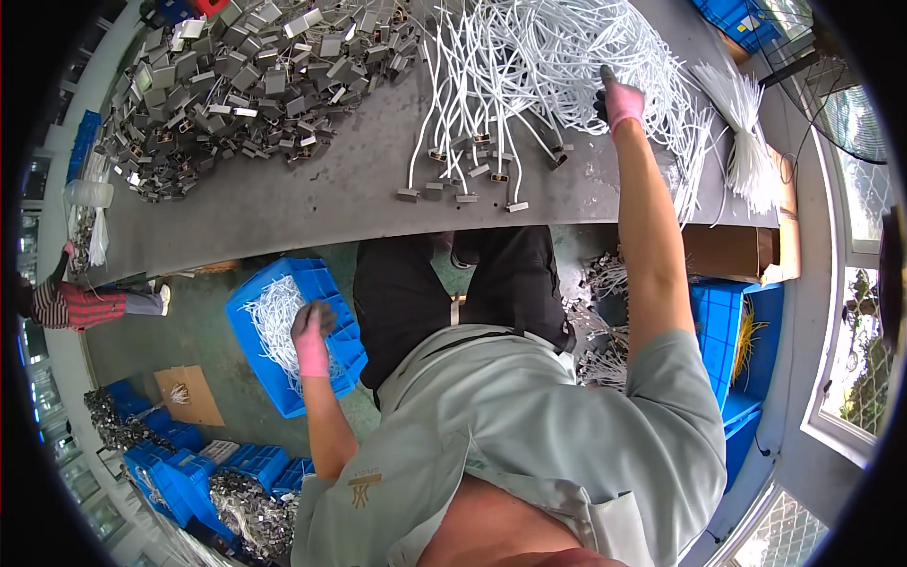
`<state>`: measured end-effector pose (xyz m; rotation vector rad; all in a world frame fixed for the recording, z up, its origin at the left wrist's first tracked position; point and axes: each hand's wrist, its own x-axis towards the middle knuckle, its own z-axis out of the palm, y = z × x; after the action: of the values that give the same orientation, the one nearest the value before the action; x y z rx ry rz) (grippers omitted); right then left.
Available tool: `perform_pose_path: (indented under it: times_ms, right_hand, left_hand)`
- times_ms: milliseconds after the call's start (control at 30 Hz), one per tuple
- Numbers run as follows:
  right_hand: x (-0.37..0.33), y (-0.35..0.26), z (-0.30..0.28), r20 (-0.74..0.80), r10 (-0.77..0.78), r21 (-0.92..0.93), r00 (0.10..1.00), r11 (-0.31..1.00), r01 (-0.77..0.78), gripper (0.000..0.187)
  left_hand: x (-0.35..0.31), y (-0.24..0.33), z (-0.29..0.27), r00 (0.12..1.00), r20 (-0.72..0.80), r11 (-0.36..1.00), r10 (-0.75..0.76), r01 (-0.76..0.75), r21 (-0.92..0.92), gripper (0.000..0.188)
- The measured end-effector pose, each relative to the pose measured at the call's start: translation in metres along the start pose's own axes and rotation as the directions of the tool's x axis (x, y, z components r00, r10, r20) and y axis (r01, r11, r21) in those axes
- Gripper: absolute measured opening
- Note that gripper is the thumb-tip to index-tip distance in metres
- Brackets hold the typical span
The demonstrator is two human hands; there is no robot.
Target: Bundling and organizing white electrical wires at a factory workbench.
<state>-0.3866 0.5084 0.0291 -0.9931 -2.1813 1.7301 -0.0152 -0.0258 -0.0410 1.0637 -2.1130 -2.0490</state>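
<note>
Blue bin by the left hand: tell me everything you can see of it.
The blue bin is open-topped, rectangular and looks like hard plastic, with ribs along its right side. It sits angled in the picture, left of the dark trousers. White cables lie loosely heaped inside. The gloved left hand appears over it; whether they touch, I can't tell.

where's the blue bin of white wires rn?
Head view, left of centre: the blue bin sits lower than the table, beside the left thigh, with the left hand over it.
</note>
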Motion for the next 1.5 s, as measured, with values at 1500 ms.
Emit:
perform_pose_path:
  times_ms: [1500]
  right_hand:
    - [-0.126, -0.031, -0.134, 0.141, -0.453, 0.210, 0.880, 0.883, 0.420, 0.022]
  left_hand:
    - [0.015, 0.079, 0.090, 0.824, 0.400, 0.674, 0.400, -0.561, 0.481, 0.027]
